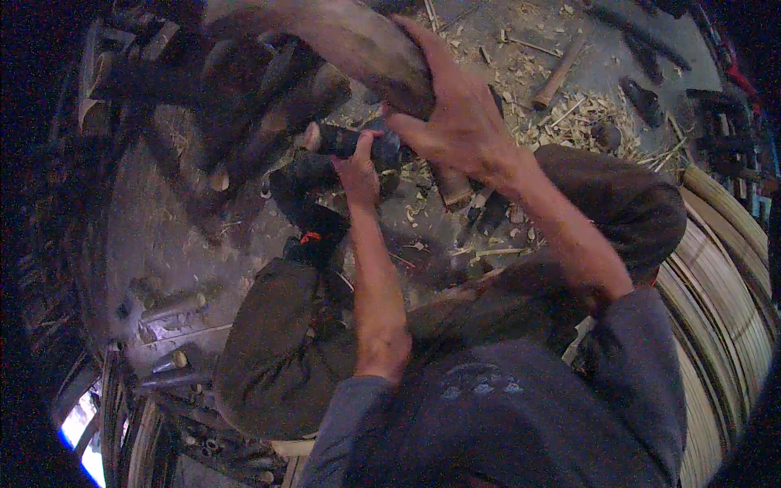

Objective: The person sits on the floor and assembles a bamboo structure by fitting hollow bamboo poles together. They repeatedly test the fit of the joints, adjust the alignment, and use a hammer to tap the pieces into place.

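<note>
Left grip, head view (358, 172): clenched around dark cylinder (329, 140), thumb on top, forearm reaching nearly straight ahead
Right grip, head view (468, 134): grasping one end of curved wood (358, 49), forearm slanting leftward
Curved wood: beyond dark cylinder, blurred

One head-worn fisheye looks down, close above the left hand (359, 172) and right hand (465, 134).
</note>
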The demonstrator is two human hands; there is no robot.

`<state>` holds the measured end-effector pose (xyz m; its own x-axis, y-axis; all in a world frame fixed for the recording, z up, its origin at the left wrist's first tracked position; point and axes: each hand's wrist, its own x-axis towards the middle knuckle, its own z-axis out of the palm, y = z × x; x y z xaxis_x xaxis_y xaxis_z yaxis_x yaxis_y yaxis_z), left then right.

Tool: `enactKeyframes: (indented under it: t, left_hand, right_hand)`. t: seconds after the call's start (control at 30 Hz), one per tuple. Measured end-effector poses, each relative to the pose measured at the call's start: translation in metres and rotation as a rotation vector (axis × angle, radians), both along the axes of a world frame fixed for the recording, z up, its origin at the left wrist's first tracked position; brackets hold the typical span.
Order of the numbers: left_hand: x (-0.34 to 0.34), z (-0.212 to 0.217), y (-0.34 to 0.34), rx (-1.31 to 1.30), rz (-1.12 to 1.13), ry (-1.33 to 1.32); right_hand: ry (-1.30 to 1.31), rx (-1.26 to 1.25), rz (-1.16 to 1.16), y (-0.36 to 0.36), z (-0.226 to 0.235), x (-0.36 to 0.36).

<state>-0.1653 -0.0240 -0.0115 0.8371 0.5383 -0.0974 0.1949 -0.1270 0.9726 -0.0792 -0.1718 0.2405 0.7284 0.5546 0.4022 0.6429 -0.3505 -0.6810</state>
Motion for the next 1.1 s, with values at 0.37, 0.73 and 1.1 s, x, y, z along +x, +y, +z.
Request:
enactKeyframes:
  t: [0.37,0.73,1.1]
  left_hand:
    - [0.002,-0.020,-0.001,0.795,-0.209,0.212]
    - [-0.004,-0.013,0.004,0.875,-0.229,0.121]
    - [0.009,0.003,-0.013,0.302,0.010,0.084]
  right_hand:
    - [-0.184,-0.630,0.539,0.053,-0.026,0.037]
    - [-0.377,-0.710,0.621,0.086,-0.048,0.032]
    - [-0.033,-0.900,0.506,0.048,-0.026,0.039]
